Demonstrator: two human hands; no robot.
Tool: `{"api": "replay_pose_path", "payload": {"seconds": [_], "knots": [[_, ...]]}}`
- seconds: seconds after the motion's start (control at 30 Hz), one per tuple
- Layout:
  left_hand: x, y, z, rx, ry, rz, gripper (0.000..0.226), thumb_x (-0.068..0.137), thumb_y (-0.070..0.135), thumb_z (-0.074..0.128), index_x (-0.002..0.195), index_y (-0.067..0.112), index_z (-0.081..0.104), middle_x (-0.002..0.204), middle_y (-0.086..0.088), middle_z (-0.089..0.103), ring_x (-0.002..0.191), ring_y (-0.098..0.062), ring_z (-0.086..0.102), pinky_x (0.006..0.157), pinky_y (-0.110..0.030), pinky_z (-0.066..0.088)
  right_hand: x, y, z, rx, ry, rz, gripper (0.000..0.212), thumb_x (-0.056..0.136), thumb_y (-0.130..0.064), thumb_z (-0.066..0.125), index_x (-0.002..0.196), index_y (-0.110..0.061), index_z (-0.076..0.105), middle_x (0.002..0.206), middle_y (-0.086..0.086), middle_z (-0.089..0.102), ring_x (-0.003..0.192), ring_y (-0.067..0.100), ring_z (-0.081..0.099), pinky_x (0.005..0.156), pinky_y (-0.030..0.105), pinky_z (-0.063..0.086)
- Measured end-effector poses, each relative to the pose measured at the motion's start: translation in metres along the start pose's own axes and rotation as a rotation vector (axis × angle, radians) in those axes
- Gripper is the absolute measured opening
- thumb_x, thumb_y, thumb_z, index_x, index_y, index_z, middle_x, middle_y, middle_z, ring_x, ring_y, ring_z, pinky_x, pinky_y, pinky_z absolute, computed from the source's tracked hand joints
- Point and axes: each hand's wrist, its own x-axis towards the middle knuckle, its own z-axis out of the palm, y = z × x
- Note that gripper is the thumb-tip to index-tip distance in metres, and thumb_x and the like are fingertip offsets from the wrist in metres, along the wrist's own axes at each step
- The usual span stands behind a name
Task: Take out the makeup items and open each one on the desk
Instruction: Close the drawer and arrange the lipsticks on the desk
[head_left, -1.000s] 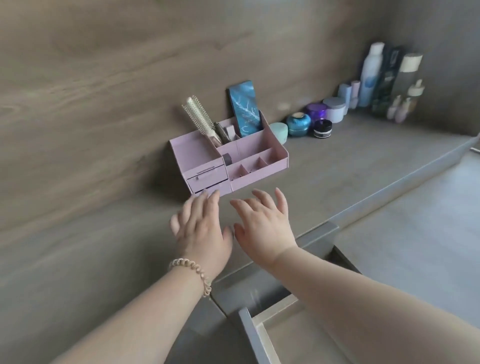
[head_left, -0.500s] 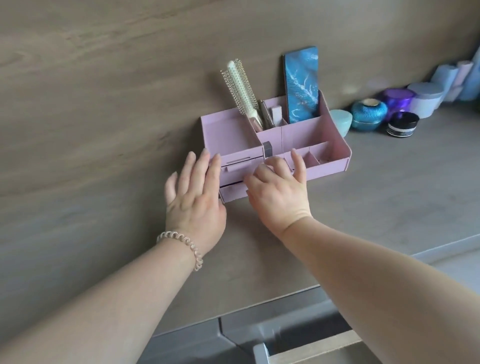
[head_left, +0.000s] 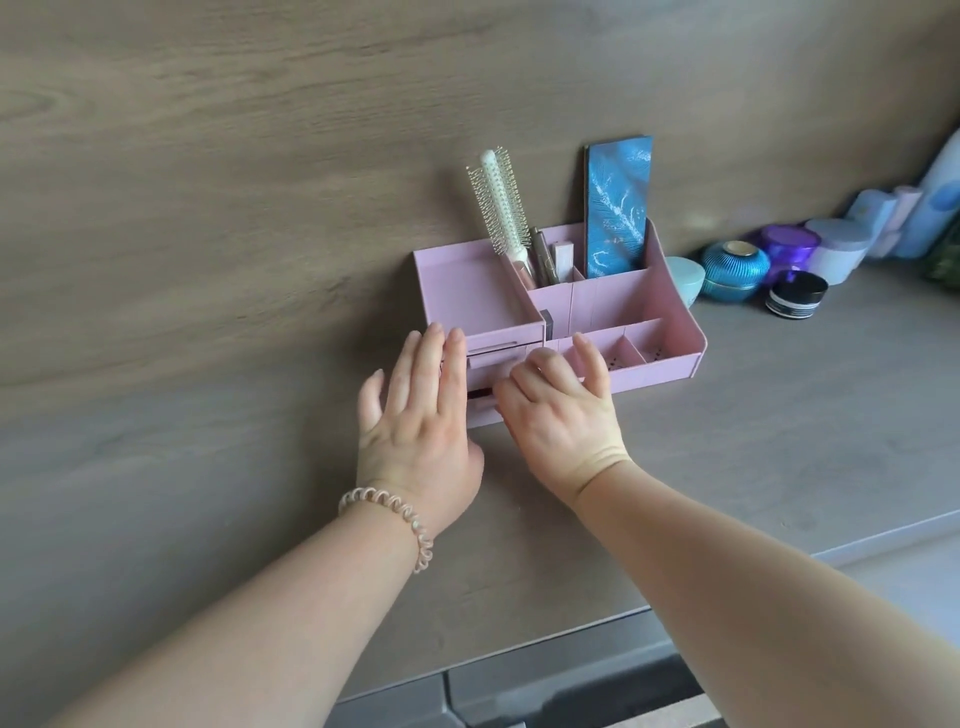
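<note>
The right hand hides the lower drawer front, its grip unclear; the left hand lies flat and released. The drawer now shows a dark gap.

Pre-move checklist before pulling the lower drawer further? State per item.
1. Right hand at the lower drawer front: ok, fingers curled there.
2. Left hand bracing the pink organizer: cannot tell, flat and open beside the drawers.
3. Drawer started: ok, a dark gap shows.
4. Drawer contents: cannot tell, mostly hidden.
5. Desk space in front for items: ok.
6. Hairbrush and blue palette upright in the back slots: ok.
</note>
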Motion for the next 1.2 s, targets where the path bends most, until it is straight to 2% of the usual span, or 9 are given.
{"api": "replay_pose_path", "payload": {"seconds": [0.1,0.23,0.37,0.43,0.57,0.77,0.87,1.07,1.2], "knots": [[0.001,-0.005,-0.006,-0.009,-0.052,0.033,0.094,0.057,0.027,0.063,0.144,0.01,0.03,0.15,-0.008,0.034,0.138,-0.024,0.033,0.104,-0.041,0.023,-0.005,-0.005,-0.007,-0.009,-0.086,0.039,0.015,0.07,-0.006,0.061,0.071,-0.02,0.061,0.067,-0.007,0.059,0.099,0.018,0.053,0.105,0.045,0.027],[0.001,-0.01,-0.012,-0.043,-0.113,0.055,0.1,0.054,0.035,0.062,0.145,0.012,0.027,0.151,-0.006,0.031,0.139,-0.023,0.031,0.105,-0.038,0.02,-0.012,-0.009,-0.019,-0.019,-0.16,0.118,0.016,0.07,-0.011,0.067,0.08,-0.023,0.065,0.068,-0.008,0.061,0.095,0.02,0.056,0.106,0.044,0.021],[0.0,-0.016,-0.019,-0.069,-0.154,0.086,0.1,0.056,0.039,0.062,0.146,0.015,0.024,0.153,-0.003,0.029,0.141,-0.022,0.027,0.107,-0.042,0.022,-0.022,-0.01,-0.034,0.013,-0.211,0.148,0.037,0.069,-0.01,0.064,0.1,-0.03,0.067,0.073,-0.01,0.061,0.088,0.02,0.049,0.094,0.042,0.029],[0.001,-0.021,-0.023,-0.069,-0.157,0.109,0.094,0.062,0.046,0.057,0.146,0.016,0.027,0.152,-0.003,0.032,0.14,-0.023,0.028,0.106,-0.044,0.025,-0.028,-0.01,-0.041,0.039,-0.225,0.142,0.038,0.066,-0.011,0.065,0.097,-0.032,0.068,0.075,-0.011,0.063,0.089,0.019,0.043,0.09,0.041,0.029],[0.003,-0.025,-0.025,-0.052,-0.128,0.119,0.073,0.081,0.05,0.038,0.144,0.014,0.031,0.15,-0.004,0.037,0.138,-0.025,0.034,0.105,-0.045,0.03,-0.034,-0.009,-0.054,0.071,-0.254,0.163,0.04,0.065,-0.01,0.068,0.097,-0.033,0.069,0.078,-0.012,0.065,0.092,0.019,0.042,0.096,0.044,0.028],[0.0,-0.013,-0.017,-0.081,-0.076,0.07,0.066,0.082,0.024,0.057,0.142,0.013,0.034,0.149,-0.006,0.038,0.133,-0.024,0.041,0.099,-0.042,0.033,-0.02,-0.005,-0.056,0.089,-0.372,0.101,0.037,0.053,-0.01,0.08,0.083,-0.027,0.067,0.075,-0.011,0.062,0.092,0.02,0.044,0.104,0.048,0.019],[0.001,-0.013,-0.017,-0.087,-0.064,0.049,0.062,0.08,0.012,0.045,0.142,0.013,0.035,0.147,-0.006,0.04,0.13,-0.024,0.043,0.096,-0.04,0.034,-0.015,-0.003,-0.054,0.096,-0.339,0.051,0.035,0.056,-0.005,0.077,0.083,-0.023,0.067,0.069,-0.009,0.059,0.09,0.019,0.044,0.103,0.048,0.021],[0.002,-0.013,-0.016,-0.09,-0.037,0.041,0.062,0.08,0.012,0.027,0.14,0.013,0.038,0.146,-0.006,0.042,0.127,-0.024,0.047,0.091,-0.036,0.026,-0.031,0.0,-0.062,0.106,-0.333,0.018,0.037,0.061,-0.003,0.071,0.092,-0.023,0.067,0.075,-0.01,0.06,0.092,0.018,0.044,0.105,0.048,0.022],[0.003,-0.012,-0.013,-0.087,-0.032,0.041,0.061,0.08,0.011,0.05,0.14,0.013,0.038,0.146,-0.005,0.043,0.126,-0.023,0.047,0.091,-0.036,0.026,-0.042,-0.001,-0.069,0.096,-0.306,0.015,0.037,0.067,-0.007,0.07,0.1,-0.022,0.067,0.078,-0.011,0.061,0.095,0.017,0.044,0.103,0.047,0.025]]}}
